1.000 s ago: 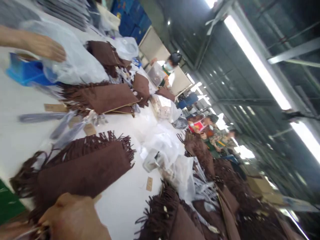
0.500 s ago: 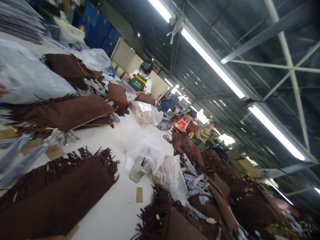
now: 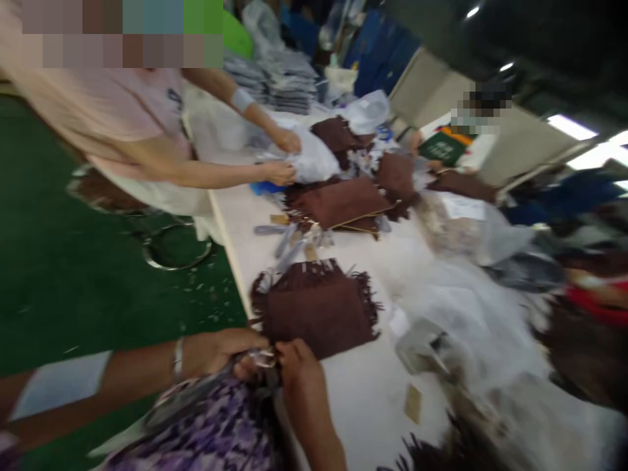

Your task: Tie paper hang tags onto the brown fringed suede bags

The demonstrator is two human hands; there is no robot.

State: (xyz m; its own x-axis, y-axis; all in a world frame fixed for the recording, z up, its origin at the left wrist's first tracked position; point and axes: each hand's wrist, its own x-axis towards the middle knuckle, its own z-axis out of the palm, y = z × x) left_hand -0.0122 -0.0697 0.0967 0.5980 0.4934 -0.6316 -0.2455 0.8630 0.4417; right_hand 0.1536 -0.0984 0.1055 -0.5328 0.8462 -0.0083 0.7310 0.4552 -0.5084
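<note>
Close to my body, at the table's near edge, my left hand [image 3: 230,350] is closed around a dark strap-like piece with a shiny metal part [image 3: 263,356]. My right hand [image 3: 300,373] pinches at the same metal part from the other side. Blur hides exactly what this piece is. Just beyond both hands lies a dark brown fringed bag [image 3: 318,317], flat on the white table [image 3: 353,399]. Behind it are small plastic-wrapped pieces [image 3: 289,242] and another brown fringed bag [image 3: 343,199] with a gold-coloured edge.
On the left, a co-worker in a pink top [image 3: 142,124] handles a clear plastic bag [image 3: 314,154]. Crumpled clear plastic [image 3: 471,314] and a small brown tag [image 3: 413,403] lie to the right. A metal stool ring [image 3: 176,247] stands on the green floor [image 3: 59,261].
My view has swung left and down. Both my hands, the co-worker in pink and the green floor now show; most of the ceiling and the right-hand brown pile have left view.
</note>
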